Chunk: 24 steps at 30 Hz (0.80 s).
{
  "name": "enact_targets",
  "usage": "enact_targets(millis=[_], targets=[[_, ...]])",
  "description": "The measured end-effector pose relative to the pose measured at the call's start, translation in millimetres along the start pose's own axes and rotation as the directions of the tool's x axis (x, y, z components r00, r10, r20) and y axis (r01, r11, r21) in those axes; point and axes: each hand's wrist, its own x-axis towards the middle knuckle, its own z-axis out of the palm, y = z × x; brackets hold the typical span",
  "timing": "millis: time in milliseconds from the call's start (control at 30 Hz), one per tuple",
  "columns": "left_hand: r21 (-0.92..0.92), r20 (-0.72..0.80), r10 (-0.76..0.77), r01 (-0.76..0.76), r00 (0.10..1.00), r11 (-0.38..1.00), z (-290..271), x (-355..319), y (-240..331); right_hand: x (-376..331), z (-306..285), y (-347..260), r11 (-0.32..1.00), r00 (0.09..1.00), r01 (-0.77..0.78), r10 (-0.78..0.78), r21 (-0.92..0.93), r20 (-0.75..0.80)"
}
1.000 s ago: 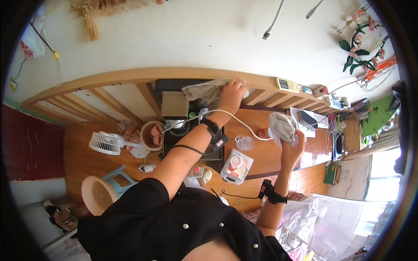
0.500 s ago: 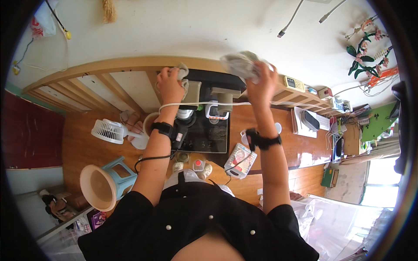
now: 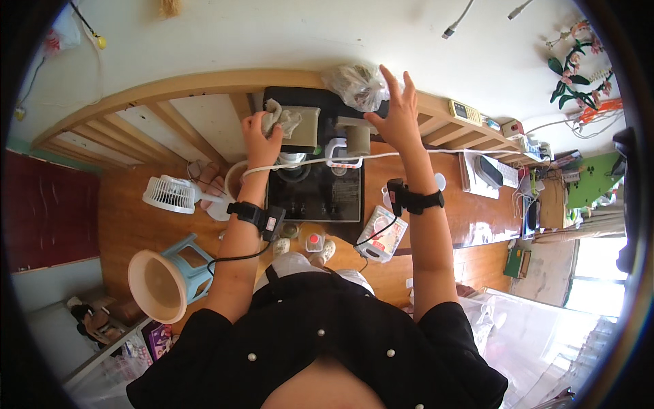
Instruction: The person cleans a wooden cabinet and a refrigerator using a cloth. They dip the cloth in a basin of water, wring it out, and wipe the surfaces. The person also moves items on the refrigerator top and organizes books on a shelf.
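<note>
My left hand (image 3: 261,144) is closed round a crumpled grey-beige cloth (image 3: 279,120). The cloth lies against the left end of a beige box-shaped part (image 3: 302,131) that sits in front of a black ledge (image 3: 286,97). Farther right, my right hand (image 3: 398,117) is raised with its fingers spread and nothing in it. Close to its fingertips, a clear crumpled plastic bag (image 3: 357,86) rests on the right part of the ledge, against the wall. What the bag holds cannot be made out. A second beige part (image 3: 357,141) stands between my hands.
A white cable (image 3: 327,161) crosses between my forearms, above a black cooktop (image 3: 320,198). A yellow calculator-like device (image 3: 464,112) lies on the wooden ledge to the right. On the left are a white fan (image 3: 170,193) and a basin (image 3: 157,286) by a blue stool (image 3: 192,266).
My right hand has let go of the plastic bag, now lying on the black ledge, and its fingers have spread. My left hand has moved the cloth slightly nearer, onto the beige part.
</note>
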Motion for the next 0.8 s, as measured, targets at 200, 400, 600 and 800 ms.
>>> enact_targets(millis=[200,400,600,800], targets=[[0.037,0.015,-0.077,0.076,0.997,0.996,-15.0,-23.0,-7.9,-21.8,-3.9,40.2,0.994,0.996,-0.074,0.077,0.077,-0.039],[-0.174,-0.037,-0.362,0.351,0.931,0.920,-17.6,-89.8,7.7,-7.5,27.7,5.1,1.000,0.998,-0.011,0.012,0.009,-0.060],[-0.311,0.112,-0.270,0.292,0.956,0.905,-2.2,-108.6,60.7,49.7,26.5,17.0,0.993,0.965,0.106,-0.113,-0.041,-0.238],[-0.172,0.002,-0.135,0.133,0.991,0.976,-11.9,-112.5,72.9,109.7,6.1,-54.5,0.983,0.974,0.182,-0.176,0.032,-0.140]])
